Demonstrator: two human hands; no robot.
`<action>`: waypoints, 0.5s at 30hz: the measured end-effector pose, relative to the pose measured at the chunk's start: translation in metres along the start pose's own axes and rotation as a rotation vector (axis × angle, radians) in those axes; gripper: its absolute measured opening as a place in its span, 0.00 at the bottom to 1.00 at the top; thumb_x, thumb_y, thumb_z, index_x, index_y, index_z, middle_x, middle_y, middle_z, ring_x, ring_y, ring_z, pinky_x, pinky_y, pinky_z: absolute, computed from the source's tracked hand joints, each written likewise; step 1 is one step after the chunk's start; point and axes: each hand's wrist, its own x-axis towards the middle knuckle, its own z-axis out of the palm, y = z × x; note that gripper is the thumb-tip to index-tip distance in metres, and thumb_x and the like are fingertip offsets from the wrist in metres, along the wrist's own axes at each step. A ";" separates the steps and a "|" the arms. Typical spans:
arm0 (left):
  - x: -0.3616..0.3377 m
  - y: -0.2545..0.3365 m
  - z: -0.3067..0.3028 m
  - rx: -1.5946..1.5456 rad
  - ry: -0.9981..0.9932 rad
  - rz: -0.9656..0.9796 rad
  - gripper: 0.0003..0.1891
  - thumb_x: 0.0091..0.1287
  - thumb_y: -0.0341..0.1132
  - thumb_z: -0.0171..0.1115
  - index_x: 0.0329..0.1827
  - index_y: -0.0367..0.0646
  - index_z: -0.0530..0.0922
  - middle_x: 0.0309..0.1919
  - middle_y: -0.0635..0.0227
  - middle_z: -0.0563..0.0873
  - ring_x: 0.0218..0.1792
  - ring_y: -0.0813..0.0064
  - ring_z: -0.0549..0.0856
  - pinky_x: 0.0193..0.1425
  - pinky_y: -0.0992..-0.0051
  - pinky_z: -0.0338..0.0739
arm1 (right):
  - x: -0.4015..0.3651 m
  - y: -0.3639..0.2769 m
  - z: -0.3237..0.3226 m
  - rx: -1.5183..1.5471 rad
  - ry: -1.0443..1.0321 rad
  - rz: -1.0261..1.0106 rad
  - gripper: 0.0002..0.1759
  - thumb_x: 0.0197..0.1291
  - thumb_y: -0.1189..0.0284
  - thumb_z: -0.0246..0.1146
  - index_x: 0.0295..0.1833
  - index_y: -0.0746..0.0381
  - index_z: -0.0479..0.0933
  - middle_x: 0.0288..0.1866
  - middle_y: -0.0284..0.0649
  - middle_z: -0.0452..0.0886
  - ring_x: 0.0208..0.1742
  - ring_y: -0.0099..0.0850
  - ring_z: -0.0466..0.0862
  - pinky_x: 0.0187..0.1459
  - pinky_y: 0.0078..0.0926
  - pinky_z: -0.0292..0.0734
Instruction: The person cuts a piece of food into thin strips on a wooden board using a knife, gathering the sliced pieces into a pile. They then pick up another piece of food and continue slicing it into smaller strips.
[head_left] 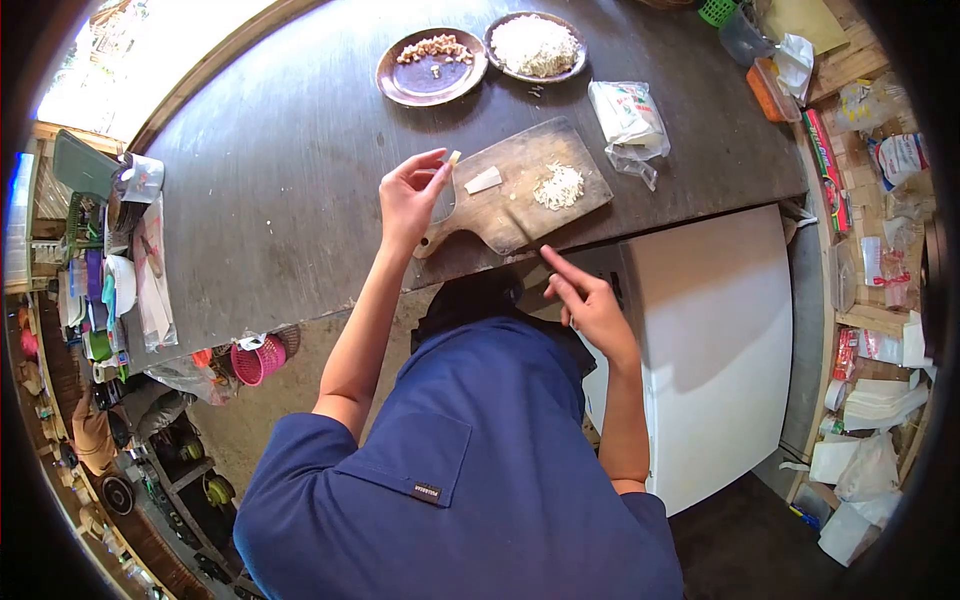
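Above the left part of a wooden cutting board, my left hand pinches a small pale piece of food between thumb and fingers. My right hand grips a knife by its handle, with the forefinger stretched along it; the blade points toward the board's middle. A larger pale, flat-sided piece lies on the board near my left hand. Farther right on the board is a small heap of finely cut pale strips.
Behind the board stand a brown plate with small brownish pieces and another plate heaped with pale shreds. A white plastic packet lies to the right. Below the table edge is a white-topped appliance. Cluttered shelves line both sides.
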 end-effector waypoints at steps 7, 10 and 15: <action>-0.014 0.004 0.012 -0.002 -0.080 -0.012 0.13 0.75 0.29 0.75 0.59 0.36 0.91 0.42 0.69 0.95 0.41 0.86 0.89 0.48 0.80 0.85 | 0.011 0.006 -0.008 0.065 -0.009 0.062 0.25 0.84 0.64 0.63 0.82 0.42 0.77 0.38 0.31 0.86 0.26 0.15 0.75 0.30 0.20 0.76; -0.031 0.001 0.035 0.053 -0.183 -0.026 0.10 0.74 0.29 0.75 0.55 0.37 0.93 0.39 0.68 0.96 0.37 0.86 0.88 0.44 0.79 0.84 | 0.015 0.000 -0.010 -0.034 0.178 -0.002 0.25 0.84 0.64 0.63 0.81 0.43 0.77 0.37 0.31 0.85 0.26 0.14 0.74 0.29 0.20 0.75; -0.053 0.017 0.068 0.239 -0.343 0.028 0.11 0.68 0.27 0.76 0.53 0.39 0.92 0.41 0.64 0.92 0.38 0.72 0.90 0.47 0.71 0.86 | 0.006 0.003 -0.002 0.022 0.157 -0.040 0.24 0.84 0.64 0.63 0.81 0.42 0.78 0.38 0.31 0.86 0.26 0.14 0.74 0.31 0.20 0.76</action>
